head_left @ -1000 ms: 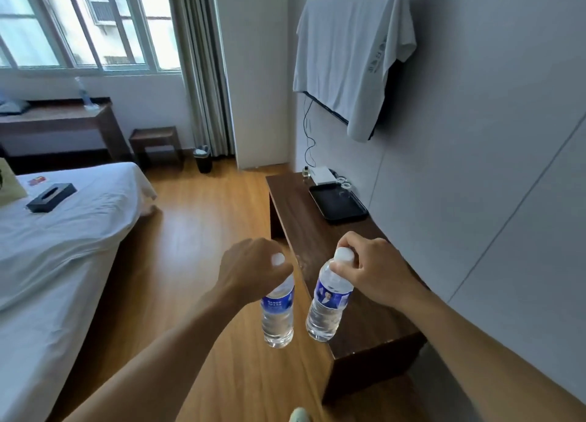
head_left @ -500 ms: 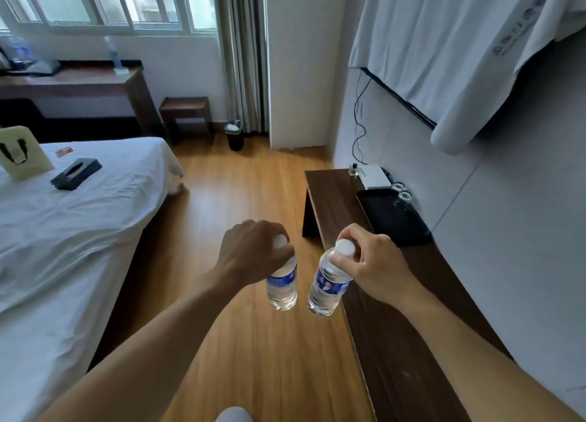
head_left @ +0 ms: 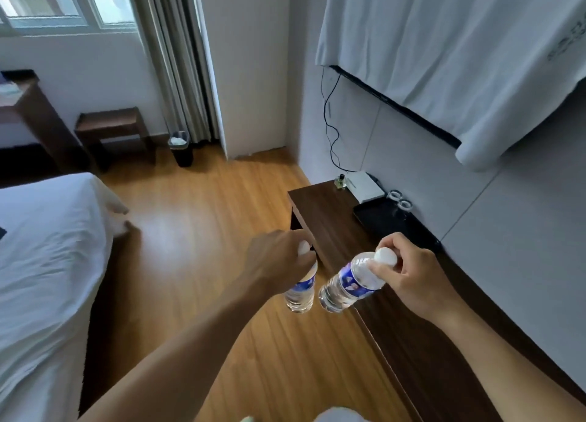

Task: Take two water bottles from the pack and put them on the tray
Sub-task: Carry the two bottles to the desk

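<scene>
My left hand (head_left: 276, 263) grips a clear water bottle (head_left: 299, 294) by its white cap, and the bottle hangs upright over the wooden floor. My right hand (head_left: 412, 275) holds a second water bottle (head_left: 348, 283) by the neck, tilted with its base to the lower left, at the near edge of the dark wooden console. The black tray (head_left: 380, 218) lies on the console against the wall, beyond my right hand. Two glasses (head_left: 400, 199) stand at the tray's far corner. The pack is out of view.
The dark console (head_left: 329, 218) runs along the right wall, with a white box (head_left: 363, 187) and a small bottle (head_left: 341, 180) at its far end. A white cloth (head_left: 444, 56) hangs over the wall screen above. A white bed (head_left: 44, 263) is left; a bin (head_left: 180, 147) and stool (head_left: 111, 129) stand far back.
I have walked forward along the console, so the tray is now closer, just beyond my right hand. The right bottle has tilted more. Both hands still hold their bottles.
</scene>
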The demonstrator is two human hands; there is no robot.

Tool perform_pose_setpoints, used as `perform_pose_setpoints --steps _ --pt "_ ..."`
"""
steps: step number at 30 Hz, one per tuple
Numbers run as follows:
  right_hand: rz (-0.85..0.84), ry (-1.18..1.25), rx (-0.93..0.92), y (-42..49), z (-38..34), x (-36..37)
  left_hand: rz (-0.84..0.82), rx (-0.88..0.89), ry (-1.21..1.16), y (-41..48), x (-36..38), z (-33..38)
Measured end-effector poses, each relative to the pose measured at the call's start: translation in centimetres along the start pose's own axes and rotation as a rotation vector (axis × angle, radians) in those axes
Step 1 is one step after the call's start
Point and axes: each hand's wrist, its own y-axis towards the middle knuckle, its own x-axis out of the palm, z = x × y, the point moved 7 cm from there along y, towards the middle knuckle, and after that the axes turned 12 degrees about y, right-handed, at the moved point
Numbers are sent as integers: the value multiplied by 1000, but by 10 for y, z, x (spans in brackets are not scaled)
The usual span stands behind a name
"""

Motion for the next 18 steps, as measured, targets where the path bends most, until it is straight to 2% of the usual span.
perform_pose_setpoints --steps 7,18 --pt "162 46 165 47 14 0 -57 219 2 97 19 -11" --pt "302 71 423 121 115 -16 -181 504 57 254 90 38"
